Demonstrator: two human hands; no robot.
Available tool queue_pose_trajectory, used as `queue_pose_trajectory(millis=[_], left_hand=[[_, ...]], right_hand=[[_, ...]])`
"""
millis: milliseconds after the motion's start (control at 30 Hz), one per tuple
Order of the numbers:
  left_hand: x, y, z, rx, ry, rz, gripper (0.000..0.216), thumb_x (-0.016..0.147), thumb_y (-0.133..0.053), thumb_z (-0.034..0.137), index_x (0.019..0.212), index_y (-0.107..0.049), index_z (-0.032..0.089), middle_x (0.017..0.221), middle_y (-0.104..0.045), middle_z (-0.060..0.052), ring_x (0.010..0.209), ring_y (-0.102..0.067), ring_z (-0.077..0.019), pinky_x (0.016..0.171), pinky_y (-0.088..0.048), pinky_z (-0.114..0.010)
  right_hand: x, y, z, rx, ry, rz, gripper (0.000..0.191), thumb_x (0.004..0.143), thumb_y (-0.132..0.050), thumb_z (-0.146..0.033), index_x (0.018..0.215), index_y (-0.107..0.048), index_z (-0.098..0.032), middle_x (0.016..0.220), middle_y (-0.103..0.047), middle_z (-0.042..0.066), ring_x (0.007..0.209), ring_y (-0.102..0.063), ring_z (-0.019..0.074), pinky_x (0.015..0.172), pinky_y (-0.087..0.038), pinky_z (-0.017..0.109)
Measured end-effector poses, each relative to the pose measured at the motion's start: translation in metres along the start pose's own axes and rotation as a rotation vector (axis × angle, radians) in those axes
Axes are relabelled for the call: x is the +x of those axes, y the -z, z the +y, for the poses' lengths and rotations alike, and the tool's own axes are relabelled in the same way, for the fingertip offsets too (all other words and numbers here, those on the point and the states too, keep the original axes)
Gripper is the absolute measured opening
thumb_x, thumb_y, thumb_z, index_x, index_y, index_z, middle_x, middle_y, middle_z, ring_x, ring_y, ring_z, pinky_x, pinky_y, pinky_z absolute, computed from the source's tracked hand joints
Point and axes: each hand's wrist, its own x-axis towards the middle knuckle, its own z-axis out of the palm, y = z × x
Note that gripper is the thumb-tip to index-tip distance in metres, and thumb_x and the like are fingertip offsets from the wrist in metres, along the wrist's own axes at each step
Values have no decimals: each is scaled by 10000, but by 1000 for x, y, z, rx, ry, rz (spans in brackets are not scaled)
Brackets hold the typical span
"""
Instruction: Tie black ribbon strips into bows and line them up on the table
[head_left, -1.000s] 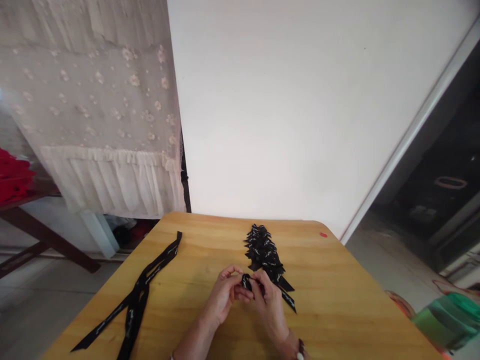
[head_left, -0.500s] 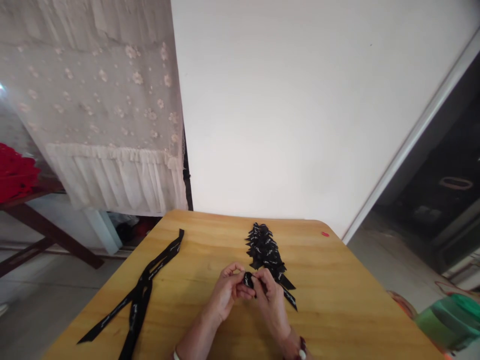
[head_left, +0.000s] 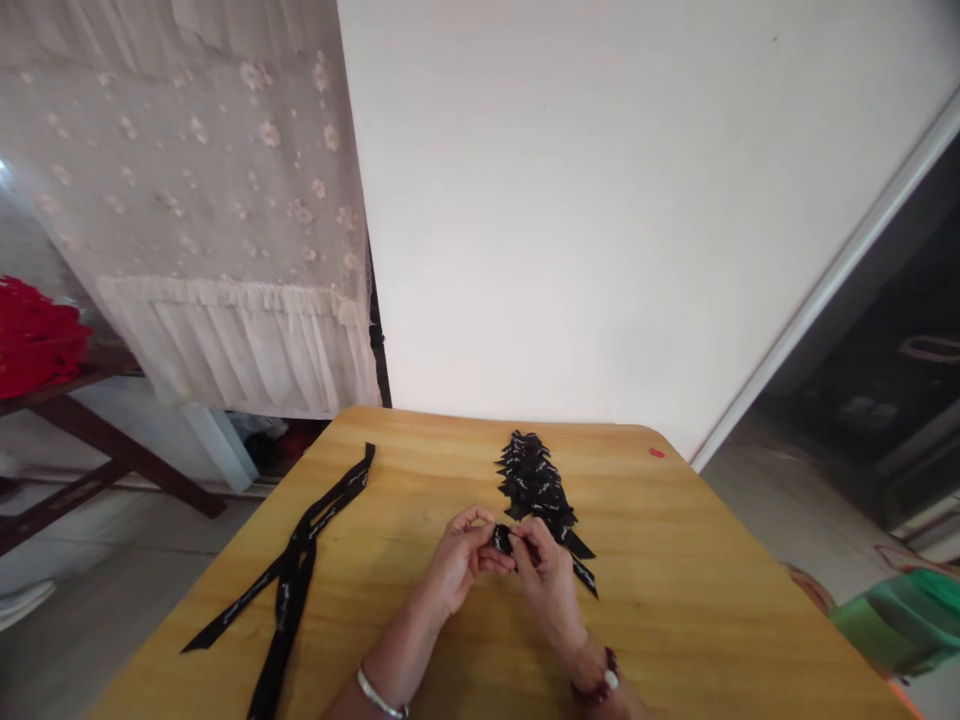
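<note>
Together, the left hand (head_left: 459, 555) and right hand (head_left: 549, 578) pinch a folded black ribbon (head_left: 502, 540) between thumbs and fingertips, over the middle of the wooden table (head_left: 420, 660). From there, a column of black bows (head_left: 534, 475) lies at one o'clock – just beyond the right hand – while loose black ribbons (head_left: 304, 538) cross at nine o'clock, and a small red piece (head_left: 657, 453) sits at two.

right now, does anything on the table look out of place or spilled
Only a small red piece near the far right corner of the table stands out, since the other items there look like black ribbon. No spill shows.
</note>
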Motion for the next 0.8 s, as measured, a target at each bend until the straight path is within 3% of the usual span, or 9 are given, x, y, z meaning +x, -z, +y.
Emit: queue_pose_trajectory(millis=[500, 800], left_hand=[[-3, -1, 10, 48, 23, -86, 162, 625, -661, 194, 739, -589, 106, 640, -649, -51, 520, -603, -130, 498, -472, -211], [-2, -1, 10, 54, 14, -59, 218, 585, -696, 236, 719, -583, 107, 571, -636, -43, 461, -587, -133, 459, -457, -218]], right_hand=[[2, 4, -2, -166, 116, -16, 169, 818, -381, -186, 727, -523, -182, 653, -558, 14, 571, -521, 115, 546, -417, 198], [2, 5, 0, -220, 223, -37, 173, 787, -386, -129, 691, -513, -197, 634, -547, 9, 556, -503, 121, 514, -400, 201]])
